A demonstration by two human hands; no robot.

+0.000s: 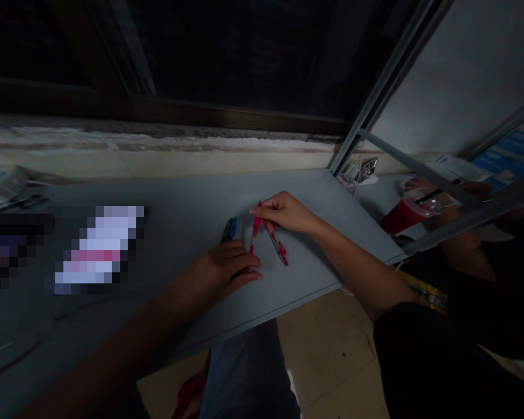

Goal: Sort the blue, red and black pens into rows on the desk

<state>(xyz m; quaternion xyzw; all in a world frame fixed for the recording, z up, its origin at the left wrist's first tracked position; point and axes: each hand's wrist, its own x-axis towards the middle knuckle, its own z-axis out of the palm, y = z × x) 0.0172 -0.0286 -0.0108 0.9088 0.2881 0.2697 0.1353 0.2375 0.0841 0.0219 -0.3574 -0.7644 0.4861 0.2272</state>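
Observation:
A red pen (254, 231) stands nearly upright in the picture between my two hands, its red end toward the window. My right hand (286, 213) pinches that upper end between thumb and fingers. At its lower end, my left hand (230, 265) has its fingers and thumb closed around the pen, partly covering it. A second red pen (280, 249) with a clear barrel lies on the desk just below my right hand. Beyond the knuckles of my left hand lies a blue pen (229, 229), partly hidden by that hand.
The grey desk (192, 198) runs along a wall under a dark window. A blurred-out bright screen (100, 250) lies at left. Past a metal frame (414, 169) at right are a cup of red drink (404, 212), a phone (369, 169) and another person's arm (456, 233).

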